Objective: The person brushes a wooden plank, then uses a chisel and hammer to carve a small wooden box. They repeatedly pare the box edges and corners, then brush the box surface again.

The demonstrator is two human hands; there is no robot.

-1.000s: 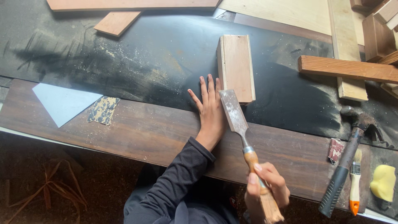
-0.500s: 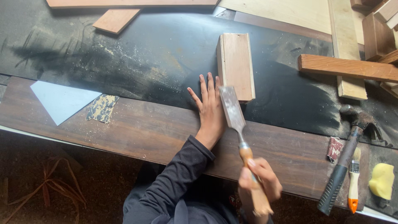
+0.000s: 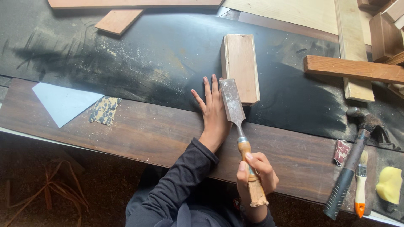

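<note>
My left hand (image 3: 214,111) lies flat, fingers together, on the black mat (image 3: 139,59) at the edge of a dark wooden board (image 3: 139,134). My right hand (image 3: 256,172) grips the wooden handle of a wide chisel (image 3: 233,107). The chisel's flat steel blade points away from me and lies just right of my left fingers. Its tip reaches the near left corner of an upright light wooden block (image 3: 240,67).
A hammer (image 3: 351,164), a small brush (image 3: 361,185) and a yellow sponge (image 3: 389,185) lie at the right. Sandpaper scraps (image 3: 104,110) and a pale grey triangular sheet (image 3: 63,103) lie at the left. Timber offcuts (image 3: 351,69) crowd the far right, and a small board (image 3: 118,21) sits far left.
My right hand has pushed the chisel forward, away from me, so the blade tip now reaches the block. My left hand has stayed flat in place.
</note>
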